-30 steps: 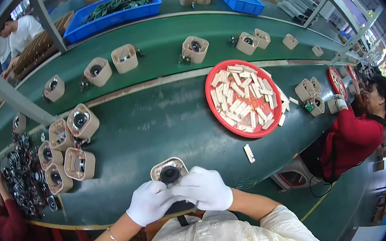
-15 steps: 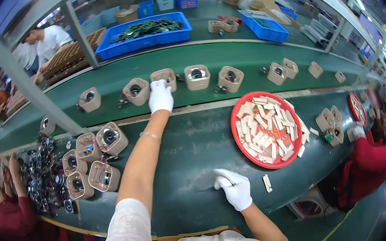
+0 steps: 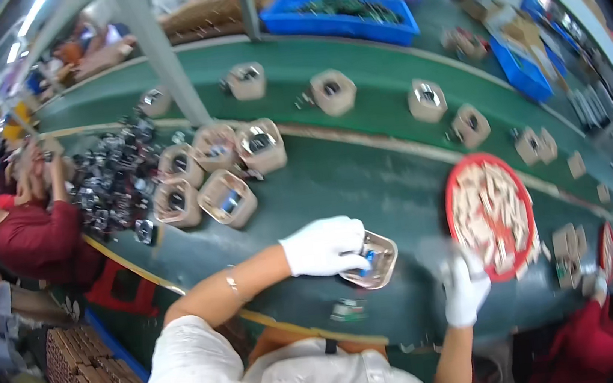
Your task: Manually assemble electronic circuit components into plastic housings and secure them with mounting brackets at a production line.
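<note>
My left hand (image 3: pixel 326 247), in a white glove, is closed on the near-left rim of a beige square housing (image 3: pixel 383 266) at the middle of the table. The housing is tilted, its open side showing, with something blue and metallic inside. My right hand (image 3: pixel 466 290), also gloved in white, is curled just left of the red round tray (image 3: pixel 451 214). A blurred grey shape is at its fingertips; its kind cannot be made out. Pale strip-shaped pieces (image 3: pixel 485 197) fill the tray. A small green-and-white piece (image 3: pixel 348 309) lies below the housing.
Several beige housings (image 3: pixel 261 145) stand at the left beside a heap of dark parts (image 3: pixel 112 179). More housings (image 3: pixel 333 91) sit on the green belt (image 3: pixel 284 65) beyond. Past it is a blue tray (image 3: pixel 332 18) of green boards. Co-workers sit left (image 3: pixel 35 230) and right (image 3: pixel 577 346).
My left hand has come back from the belt to the near table, now with a housing in it. My right hand has moved toward the red tray. The view has turned.
</note>
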